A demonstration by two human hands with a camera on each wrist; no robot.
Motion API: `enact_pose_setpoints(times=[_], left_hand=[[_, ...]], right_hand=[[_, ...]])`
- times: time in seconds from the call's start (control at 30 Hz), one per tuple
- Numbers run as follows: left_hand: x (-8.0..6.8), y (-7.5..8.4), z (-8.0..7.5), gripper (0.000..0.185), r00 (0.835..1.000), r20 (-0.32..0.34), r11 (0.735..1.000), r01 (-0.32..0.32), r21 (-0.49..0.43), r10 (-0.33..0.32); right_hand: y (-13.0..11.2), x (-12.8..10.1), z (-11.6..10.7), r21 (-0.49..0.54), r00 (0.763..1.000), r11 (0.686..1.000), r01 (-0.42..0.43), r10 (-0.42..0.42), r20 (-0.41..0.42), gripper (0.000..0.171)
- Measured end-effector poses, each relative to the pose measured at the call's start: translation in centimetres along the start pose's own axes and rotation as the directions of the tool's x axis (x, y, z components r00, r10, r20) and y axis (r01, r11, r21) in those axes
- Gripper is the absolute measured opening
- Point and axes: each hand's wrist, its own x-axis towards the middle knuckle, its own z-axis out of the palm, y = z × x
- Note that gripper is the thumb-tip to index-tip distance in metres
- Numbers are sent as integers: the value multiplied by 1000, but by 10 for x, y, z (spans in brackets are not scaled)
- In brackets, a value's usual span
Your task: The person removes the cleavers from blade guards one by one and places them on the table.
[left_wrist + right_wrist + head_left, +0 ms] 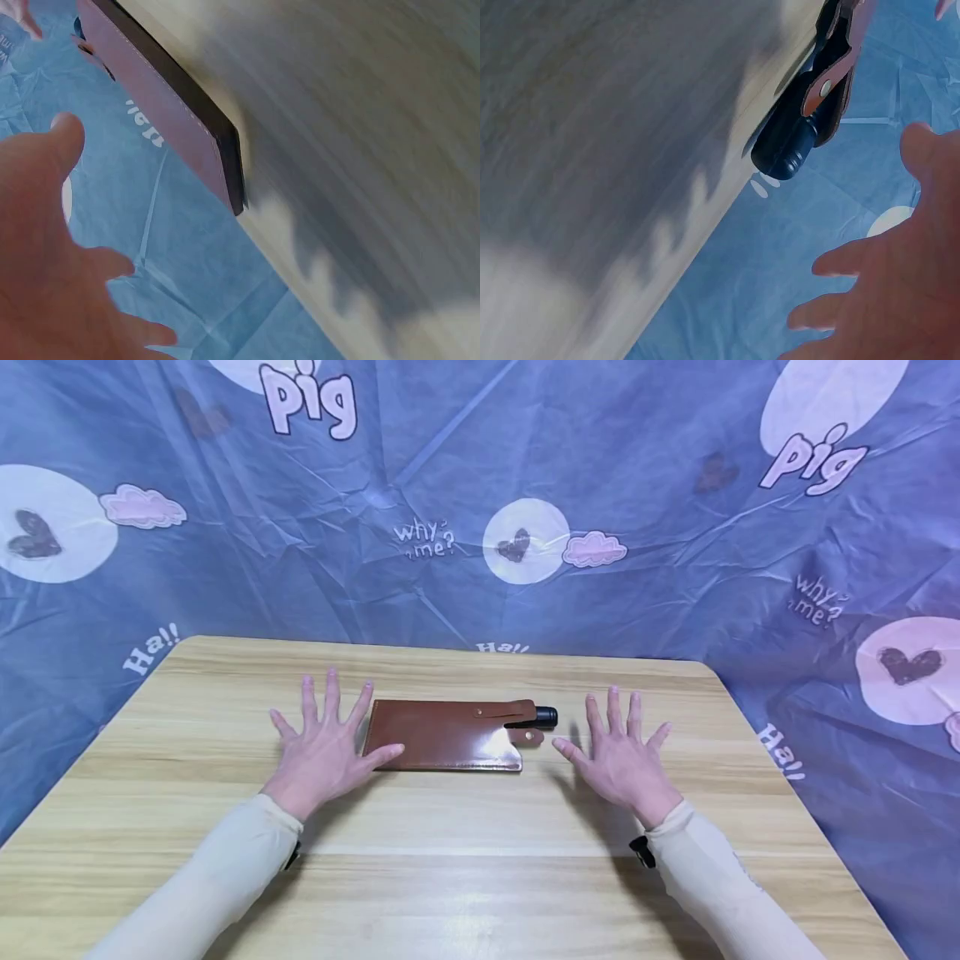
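A brown leather cleaver sheath (pixel 442 735) lies flat on the wooden table, its long side running left to right. From its right end sticks a black handle (pixel 547 717); the blade is hidden inside. A strap with a metal snap (pixel 826 88) hangs loose beside the handle in the right wrist view. My left hand (pixel 322 756), fingers spread, hovers at the sheath's left end, its thumb overlapping the leather in the head view. To the right of the handle my right hand (pixel 621 764) hovers with spread fingers and holds nothing. Both hands cast shadows on the tabletop.
The pale wooden table (pixel 450 877) reaches back to a blue printed cloth (pixel 420 468) hanging behind it and along its sides. A black strap (pixel 642 852) shows at the right wrist.
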Motion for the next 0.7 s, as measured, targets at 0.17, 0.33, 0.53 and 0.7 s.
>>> enact_pose_setpoints(times=[0.17,0.33,0.53,0.7], left_hand=[[10,4,0,97,990,-100,992,-106,-63,100],[20,8,1,89,959,-185,967,-235,-102,214],[25,17,3,82,948,-172,929,-302,-213,269],[32,21,3,73,909,-189,862,-412,-295,370]], right_hand=[[4,5,1,76,992,989,129,-128,-19,90],[6,13,2,173,967,952,252,-253,-14,84],[6,24,4,257,967,932,254,-244,-71,67],[5,34,2,331,968,910,248,-217,-129,49]])
